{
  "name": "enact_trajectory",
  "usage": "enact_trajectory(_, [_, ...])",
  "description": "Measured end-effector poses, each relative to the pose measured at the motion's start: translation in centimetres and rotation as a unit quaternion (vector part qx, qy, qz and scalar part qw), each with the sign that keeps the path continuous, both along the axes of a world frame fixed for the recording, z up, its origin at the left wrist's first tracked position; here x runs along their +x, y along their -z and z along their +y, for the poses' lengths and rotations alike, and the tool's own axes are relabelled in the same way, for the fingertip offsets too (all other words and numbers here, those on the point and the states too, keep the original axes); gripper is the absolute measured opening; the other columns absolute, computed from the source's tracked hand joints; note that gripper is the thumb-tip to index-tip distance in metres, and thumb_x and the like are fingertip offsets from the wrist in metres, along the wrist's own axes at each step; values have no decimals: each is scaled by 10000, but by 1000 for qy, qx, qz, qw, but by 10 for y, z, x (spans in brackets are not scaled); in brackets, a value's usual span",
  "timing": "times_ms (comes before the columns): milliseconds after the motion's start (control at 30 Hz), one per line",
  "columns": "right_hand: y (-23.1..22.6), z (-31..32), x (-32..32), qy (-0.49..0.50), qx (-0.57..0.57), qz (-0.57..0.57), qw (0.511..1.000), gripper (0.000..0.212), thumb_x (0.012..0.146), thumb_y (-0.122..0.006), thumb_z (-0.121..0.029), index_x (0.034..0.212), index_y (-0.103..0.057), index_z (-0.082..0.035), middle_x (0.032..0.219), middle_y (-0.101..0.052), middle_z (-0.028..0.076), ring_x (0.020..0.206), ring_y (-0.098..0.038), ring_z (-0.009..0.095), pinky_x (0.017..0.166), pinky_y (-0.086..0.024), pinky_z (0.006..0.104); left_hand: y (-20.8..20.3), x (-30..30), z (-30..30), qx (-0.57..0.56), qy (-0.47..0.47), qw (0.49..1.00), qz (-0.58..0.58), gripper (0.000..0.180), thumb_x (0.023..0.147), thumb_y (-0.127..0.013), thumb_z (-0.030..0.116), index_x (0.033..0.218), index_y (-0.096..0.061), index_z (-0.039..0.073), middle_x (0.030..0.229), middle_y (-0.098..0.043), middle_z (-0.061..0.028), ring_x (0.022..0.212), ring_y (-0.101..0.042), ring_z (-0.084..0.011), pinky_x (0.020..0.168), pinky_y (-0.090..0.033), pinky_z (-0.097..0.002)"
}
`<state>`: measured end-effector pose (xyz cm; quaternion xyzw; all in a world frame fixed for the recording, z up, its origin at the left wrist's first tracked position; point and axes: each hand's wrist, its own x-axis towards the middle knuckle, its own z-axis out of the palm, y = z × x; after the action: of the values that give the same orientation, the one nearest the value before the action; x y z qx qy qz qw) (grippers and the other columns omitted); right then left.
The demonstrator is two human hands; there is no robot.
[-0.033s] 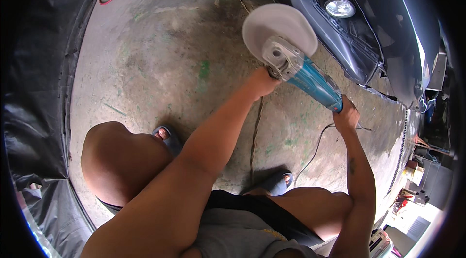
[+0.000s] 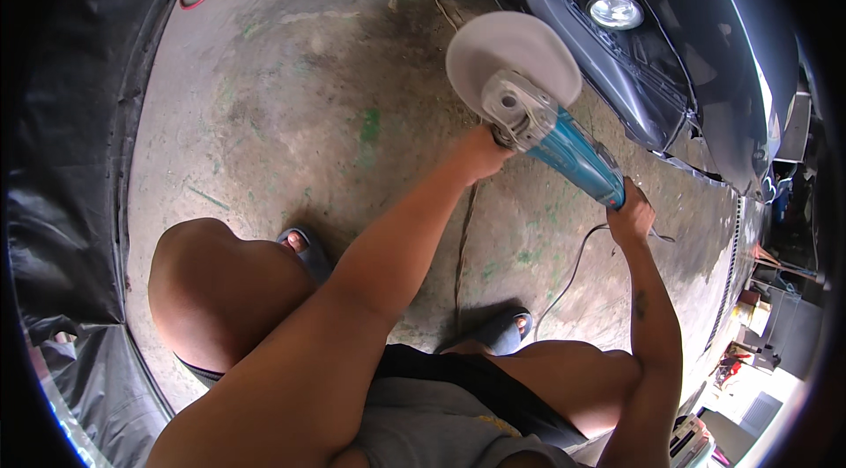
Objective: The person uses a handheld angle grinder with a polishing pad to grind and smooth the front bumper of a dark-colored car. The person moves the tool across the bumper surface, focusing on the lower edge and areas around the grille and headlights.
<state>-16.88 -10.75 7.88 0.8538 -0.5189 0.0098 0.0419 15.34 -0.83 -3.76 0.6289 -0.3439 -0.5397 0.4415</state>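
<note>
Both hands hold a teal-and-silver power polisher (image 2: 573, 155) tilted in front of me. My left hand (image 2: 481, 153) is closed at its metal head, where my fingers are mostly hidden behind the tool. Its rear end is wrapped by my right hand (image 2: 633, 211). A broad, pale round pad (image 2: 511, 47) on the far side of the head looks smeared, as if spinning. The pad's right edge overlaps the dark grey car bumper (image 2: 608, 85); whether they touch, I cannot tell.
A round car lamp (image 2: 615, 11) sits in the bumper. A thin power cord (image 2: 573, 272) trails across the concrete floor (image 2: 291, 115) near my right foot. Black sheeting (image 2: 75, 159) hangs at left. A red hose (image 2: 207, 3) lies far left. Clutter (image 2: 749, 318) stands at right.
The polisher and both my hands have shifted slightly right and a little nearer to me. My grip is the same.
</note>
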Motion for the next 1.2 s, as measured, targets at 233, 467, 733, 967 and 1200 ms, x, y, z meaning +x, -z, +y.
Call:
enact_trajectory(233, [5, 24, -87, 32, -17, -11, 999, 326, 744, -729, -68, 1055, -645, -121, 956, -718, 170, 936, -695, 442, 790, -537, 539, 7, -71, -6, -31, 83, 996, -25, 434, 921, -796, 287, 1215, -723, -23, 1147, -752, -257, 1086, -714, -406, 896, -565, -462])
enact_trajectory(467, [8, 19, -82, 44, 14, -8, 999, 347, 752, -728, -72, 1086, -649, -119, 999, -726, 165, 962, -696, 437, 813, -541, 537, -3, -64, -2, -21, 71, 997, -31, 441, 918, -805, 248, 1257, -712, -17, 1201, -750, -236, 1116, -713, -380, 920, -551, -441])
enact_trajectory(733, [0, -2, 22, 3, 30, -14, 999, 372, 774, -756, -101, 1127, -642, -135, 1044, -734, 147, 1008, -704, 423, 856, -550, 530, -19, 23, 4, -19, -5, 999, -40, 467, 914, -825, 253, 1285, -711, -8, 1187, -761, -212, 1077, -720, -314, 917, -539, -405])
enact_trajectory(967, [-7, -12, 109, 5, 38, 15, 999, 369, 789, -788, -139, 1114, -613, -128, 1058, -736, 137, 1027, -711, 406, 856, -553, 529, -30, 97, -2, -41, -85, 995, -40, 431, 919, -815, 215, 1259, -714, -30, 1144, -768, -175, 994, -695, -254, 871, -535, -397])
enact_trajectory(1200, [-14, -14, 111, -14, 5, 7, 1000, 378, 771, -783, -126, 1108, -613, -130, 1043, -731, 128, 1011, -709, 402, 841, -550, 536, -17, 100, -10, -9, -64, 998, -13, 485, 912, -830, 258, 1282, -705, -30, 1181, -761, -172, 1025, -695, -248, 884, -535, -395])
